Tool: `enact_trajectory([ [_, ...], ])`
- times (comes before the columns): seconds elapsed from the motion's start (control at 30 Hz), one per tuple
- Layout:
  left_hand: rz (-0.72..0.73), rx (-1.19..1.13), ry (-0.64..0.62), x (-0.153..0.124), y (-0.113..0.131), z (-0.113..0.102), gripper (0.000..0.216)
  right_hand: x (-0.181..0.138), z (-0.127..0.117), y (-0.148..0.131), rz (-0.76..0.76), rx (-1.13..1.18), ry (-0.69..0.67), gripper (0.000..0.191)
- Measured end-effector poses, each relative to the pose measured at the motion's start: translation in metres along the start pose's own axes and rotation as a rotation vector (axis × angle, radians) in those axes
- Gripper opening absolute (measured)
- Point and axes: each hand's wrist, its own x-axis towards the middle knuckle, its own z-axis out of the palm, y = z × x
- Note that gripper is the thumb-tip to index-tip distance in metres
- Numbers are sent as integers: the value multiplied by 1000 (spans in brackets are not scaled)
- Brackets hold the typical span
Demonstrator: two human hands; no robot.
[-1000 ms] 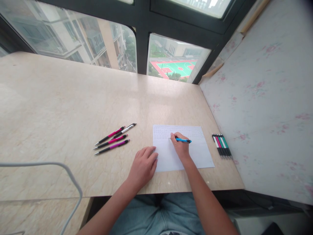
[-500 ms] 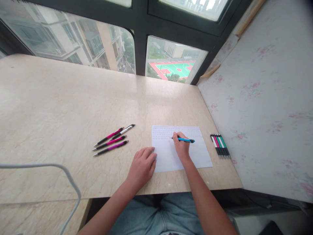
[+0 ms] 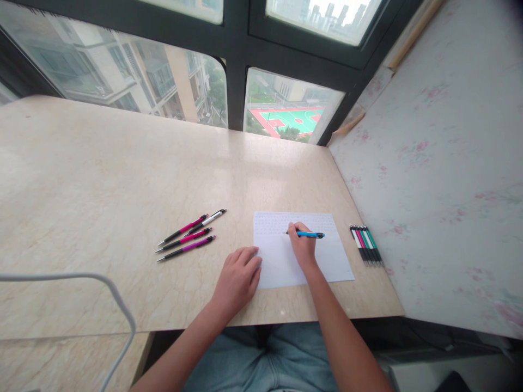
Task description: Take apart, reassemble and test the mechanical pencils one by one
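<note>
A white sheet of paper (image 3: 281,267) lies on the marbled tabletop, with rows of small handwriting along its upper part. My right hand (image 3: 303,247) rests on the sheet, fingers closed round a blue pen (image 3: 310,234) with a black clip end. The pen's tip points left and meets the paper near the lowest written row. My left hand (image 3: 239,275) lies flat, its fingertips on the sheet's left edge and the palm on the tabletop. Left of it lie several loose pens (image 3: 186,249) in pink, purple and white with black grips.
Several pens (image 3: 365,245) lie side by side right of the paper, close to the flowered wall (image 3: 433,179). A grey cable (image 3: 110,286) arches at the lower left. Behind the tabletop (image 3: 163,163) stands a dark-framed window (image 3: 235,87).
The view has tilted up slightly. Both hands keep nearly the same place, and the blue pen stays in my right hand at the written lines.
</note>
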Motion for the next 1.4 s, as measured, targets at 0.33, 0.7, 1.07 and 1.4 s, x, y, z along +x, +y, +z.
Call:
enact_trajectory([
  [0.33,3,-2,10,-1,-2,2,17,4,-19,-17,149,314,-62,32],
  [0.7,12,-12,15,0,0,0,18,-51,-25,-50,416,559,-261,64],
  [1.07,4,-117,104,0,-5,2,25,-62,-30,-49,411,689,-199,30],
  [1.4,0,-113,86,-1,-3,2,24,-63,-33,-56,403,716,-128,57],
])
